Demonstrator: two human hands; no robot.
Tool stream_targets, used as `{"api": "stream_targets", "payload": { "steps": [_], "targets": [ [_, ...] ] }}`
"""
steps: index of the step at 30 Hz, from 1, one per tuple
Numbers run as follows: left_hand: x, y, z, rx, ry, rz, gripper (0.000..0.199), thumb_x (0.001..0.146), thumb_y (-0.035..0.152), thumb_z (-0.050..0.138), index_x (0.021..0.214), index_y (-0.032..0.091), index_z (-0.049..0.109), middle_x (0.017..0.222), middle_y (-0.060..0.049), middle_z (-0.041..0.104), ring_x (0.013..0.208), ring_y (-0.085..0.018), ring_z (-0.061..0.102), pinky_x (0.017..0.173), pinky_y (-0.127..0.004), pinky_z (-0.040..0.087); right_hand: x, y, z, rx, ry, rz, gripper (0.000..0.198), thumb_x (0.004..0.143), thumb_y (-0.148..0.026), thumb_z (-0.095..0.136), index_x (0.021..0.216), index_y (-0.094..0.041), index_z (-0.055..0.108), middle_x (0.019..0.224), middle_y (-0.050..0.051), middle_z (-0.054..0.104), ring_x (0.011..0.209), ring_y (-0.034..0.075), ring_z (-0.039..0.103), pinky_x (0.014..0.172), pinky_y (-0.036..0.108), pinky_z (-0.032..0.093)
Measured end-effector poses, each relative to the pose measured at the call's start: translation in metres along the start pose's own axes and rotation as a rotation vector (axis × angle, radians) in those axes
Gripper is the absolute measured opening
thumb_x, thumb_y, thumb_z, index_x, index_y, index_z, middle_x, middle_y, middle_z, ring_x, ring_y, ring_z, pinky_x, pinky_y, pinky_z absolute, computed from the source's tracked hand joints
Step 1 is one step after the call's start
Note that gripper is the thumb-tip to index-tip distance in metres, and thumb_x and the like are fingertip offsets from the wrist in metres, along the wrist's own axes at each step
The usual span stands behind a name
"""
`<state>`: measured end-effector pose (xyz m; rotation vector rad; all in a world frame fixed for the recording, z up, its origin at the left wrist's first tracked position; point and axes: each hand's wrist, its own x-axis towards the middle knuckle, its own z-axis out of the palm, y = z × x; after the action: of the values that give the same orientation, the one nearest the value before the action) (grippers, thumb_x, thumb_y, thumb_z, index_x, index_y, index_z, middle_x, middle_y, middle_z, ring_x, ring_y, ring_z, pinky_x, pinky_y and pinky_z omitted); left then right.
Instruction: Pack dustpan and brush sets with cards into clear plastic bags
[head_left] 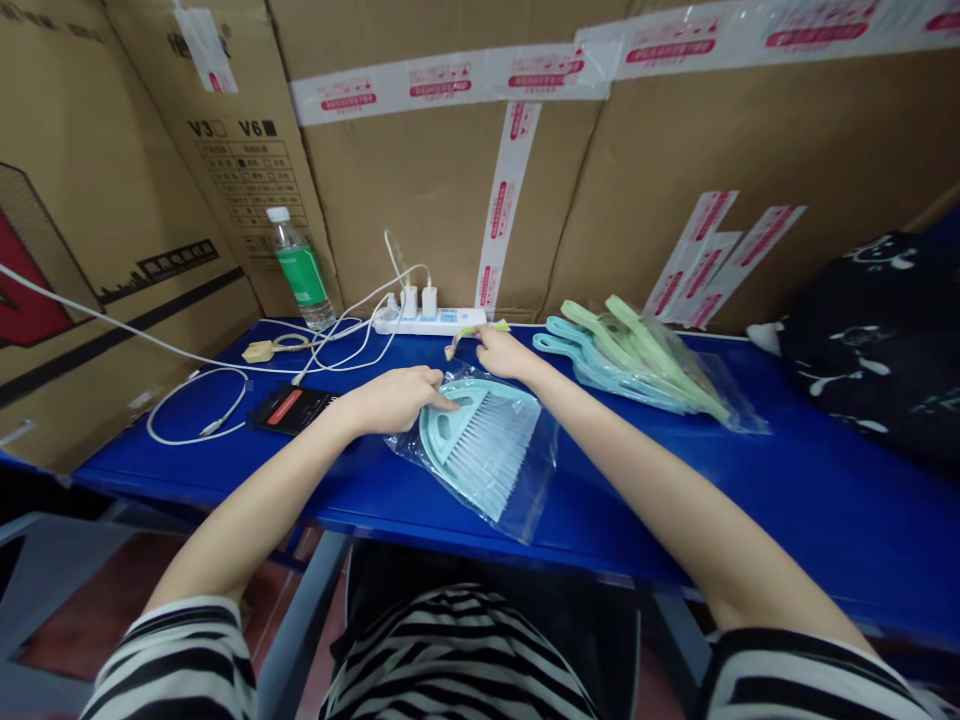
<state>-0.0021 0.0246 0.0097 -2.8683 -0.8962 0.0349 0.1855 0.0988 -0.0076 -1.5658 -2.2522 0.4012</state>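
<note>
A light-blue dustpan and brush set [491, 440] lies on the blue table in a clear plastic bag [540, 470], bristles towards the lower right. My left hand [401, 398] is closed on the upper left edge of the set, with one finger reaching over the dustpan near its handle. Just beyond the bag, my right hand [499, 352] is closed on a small yellow-green strip [451, 349], in front of the power strip. Part of that strip is hidden by the fingers, and what it is made of cannot be made out.
More bagged light-blue and green dustpan sets [630, 355] are piled at the right. A white power strip [431, 320] with chargers and loose cables stands along the cardboard wall [420, 190]. Left are a water bottle [301, 272] and a black flat object [289, 408]. A dark patterned bundle [877, 340] sits far right.
</note>
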Motion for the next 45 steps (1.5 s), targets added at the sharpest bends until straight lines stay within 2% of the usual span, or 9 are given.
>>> {"api": "stream_targets", "payload": {
  "steps": [8, 12, 18, 22, 26, 34, 41, 43, 45],
  "targets": [
    [-0.002, 0.0, -0.005, -0.038, -0.001, -0.06, 0.056, 0.077, 0.0, 0.038, 0.125, 0.021, 0.059, 0.087, -0.005, 0.056, 0.08, -0.016, 0.055, 0.073, -0.026, 0.046, -0.022, -0.008, -0.013, -0.112, 0.016, -0.037, 0.031, 0.085, -0.013, 0.044, 0.104, -0.018, 0.067, 0.106, 0.014, 0.072, 0.101, 0.027, 0.066, 0.083, 0.036, 0.049],
    [-0.002, -0.004, 0.004, -0.001, 0.081, -0.095, 0.055, 0.077, 0.003, 0.042, 0.131, 0.016, 0.049, 0.108, -0.011, 0.057, 0.096, -0.02, 0.055, 0.083, -0.032, 0.047, -0.053, 0.007, -0.031, -0.164, 0.043, -0.093, 0.019, 0.078, -0.011, 0.048, 0.08, -0.02, 0.065, 0.072, 0.008, 0.072, 0.073, 0.022, 0.068, 0.063, 0.03, 0.048],
    [0.003, -0.013, 0.017, -0.043, -0.006, -0.022, 0.069, 0.078, -0.001, 0.037, 0.143, 0.021, 0.034, 0.104, -0.008, 0.061, 0.098, -0.018, 0.059, 0.085, -0.03, 0.046, -0.099, 0.031, -0.044, 0.347, -0.388, 0.06, 0.023, 0.084, -0.024, 0.051, 0.061, -0.02, 0.053, 0.055, 0.001, 0.064, 0.044, 0.012, 0.06, 0.043, 0.023, 0.046],
    [0.003, -0.013, 0.011, -0.082, 0.087, -0.039, 0.058, 0.084, 0.002, 0.032, 0.139, 0.018, 0.04, 0.108, -0.01, 0.061, 0.1, -0.018, 0.059, 0.086, -0.03, 0.046, -0.106, 0.041, -0.047, 0.489, -0.546, 0.119, 0.026, 0.086, -0.035, 0.056, 0.065, -0.018, 0.056, 0.054, 0.001, 0.064, 0.04, 0.011, 0.058, 0.04, 0.021, 0.045],
    [0.001, -0.013, 0.002, -0.103, 0.17, -0.081, 0.057, 0.086, 0.004, 0.029, 0.142, 0.016, 0.037, 0.106, -0.01, 0.061, 0.099, -0.018, 0.059, 0.084, -0.031, 0.048, -0.101, 0.039, -0.045, 0.755, -0.46, 0.182, 0.026, 0.087, -0.038, 0.058, 0.07, -0.02, 0.049, 0.064, 0.001, 0.065, 0.042, 0.009, 0.057, 0.036, 0.019, 0.042],
    [-0.001, -0.014, 0.005, -0.072, 0.158, -0.088, 0.058, 0.083, 0.006, 0.039, 0.14, 0.018, 0.04, 0.109, -0.009, 0.059, 0.098, -0.018, 0.058, 0.084, -0.032, 0.049, -0.094, 0.024, -0.028, 1.086, -0.209, 0.323, 0.009, 0.09, -0.014, 0.045, 0.088, -0.02, 0.053, 0.065, -0.001, 0.062, 0.052, 0.01, 0.057, 0.047, 0.02, 0.047],
    [-0.003, -0.004, -0.003, 0.019, 0.212, 0.014, 0.076, 0.077, 0.022, 0.069, 0.144, 0.023, 0.034, 0.151, -0.016, 0.03, 0.137, -0.033, 0.03, 0.106, -0.052, 0.036, -0.087, 0.035, -0.025, 1.129, -0.071, 0.341, 0.012, 0.089, -0.012, 0.043, 0.085, -0.018, 0.053, 0.059, -0.005, 0.052, 0.047, 0.009, 0.049, 0.048, 0.022, 0.041],
    [-0.001, 0.005, -0.007, 0.031, 0.244, 0.077, 0.066, 0.083, 0.03, 0.065, 0.142, 0.023, 0.038, 0.15, -0.016, 0.033, 0.137, -0.031, 0.032, 0.106, -0.051, 0.037, -0.085, 0.039, -0.026, 1.104, -0.054, 0.336, 0.014, 0.091, -0.013, 0.042, 0.085, -0.018, 0.054, 0.057, -0.006, 0.048, 0.045, 0.009, 0.045, 0.047, 0.023, 0.04],
    [0.002, 0.012, -0.008, 0.059, 0.267, 0.106, 0.043, 0.093, 0.025, 0.05, 0.136, 0.024, 0.048, 0.138, -0.013, 0.051, 0.128, -0.025, 0.045, 0.101, -0.045, 0.042, -0.083, 0.044, -0.026, 1.058, -0.06, 0.304, 0.016, 0.092, -0.016, 0.041, 0.086, -0.018, 0.056, 0.056, -0.005, 0.047, 0.045, 0.01, 0.045, 0.048, 0.024, 0.041]
  ]
}}
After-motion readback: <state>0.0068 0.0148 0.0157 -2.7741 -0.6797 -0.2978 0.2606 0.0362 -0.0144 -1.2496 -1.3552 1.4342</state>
